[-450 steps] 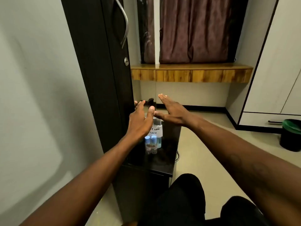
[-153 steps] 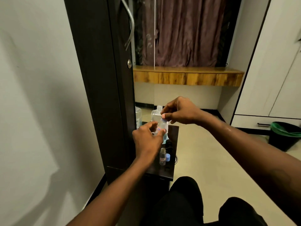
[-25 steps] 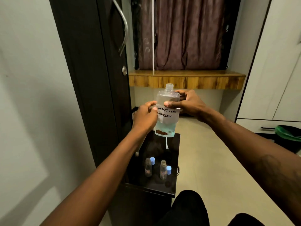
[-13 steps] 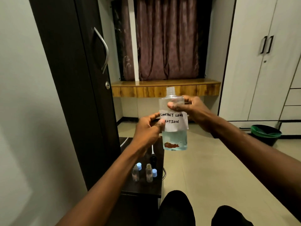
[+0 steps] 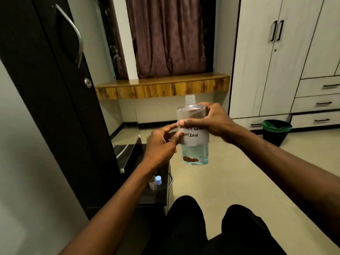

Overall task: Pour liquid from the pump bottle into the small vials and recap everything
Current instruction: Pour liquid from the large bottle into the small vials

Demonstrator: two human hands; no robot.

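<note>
One uncapped contact-lens-solution bottle (image 5: 195,150) gripped upright by R hand (image 5: 214,122); L hand (image 5: 161,143) at label (image 5: 196,138), grip unclear. Pour pending: tilt needed over vial (image 5: 152,184).

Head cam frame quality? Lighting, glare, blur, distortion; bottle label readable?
Head view: dim warm light, bottle slightly soft; label shows "UTION", its upper line partly under the right hand. Head view: glare streak on the wardrobe handle, sheen on the wooden shelf. Head view: wide-angle bend tilts the wardrobe edges; the vial on the dark table is small and dim.
</note>
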